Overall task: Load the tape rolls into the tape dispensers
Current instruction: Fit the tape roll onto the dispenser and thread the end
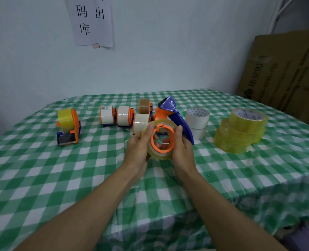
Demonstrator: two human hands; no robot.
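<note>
Above the middle of the green-checked tabletop (59, 178), a clear tape roll (158, 156) is held up on edge between the left hand (138, 147) and the right hand (183, 151). The fingers (150, 128) of each hand are curled round its outer rim, one hand on each side, and fingertips are seen through the open core. An orange ring (173, 136) is seated inside that core; whether it is joined to the blue dispenser (175, 113) just behind the roll cannot be told.

The roll is judged light and stiff, its wound face smooth and probably slippery, its cut edges tacky. It is best taken by the rim from both sides, as here, so that the core is left free.

Farther back, a yellow-loaded dispenser (68, 124) is stood nearer the left edge. White-loaded dispensers (123, 115) and a brown-loaded dispenser (144, 105) are grouped toward the far edge. Toward the far right corner, a stack of white rolls (197, 118) and a stack of yellow rolls (240, 131) are set, apart from the hands.
</note>
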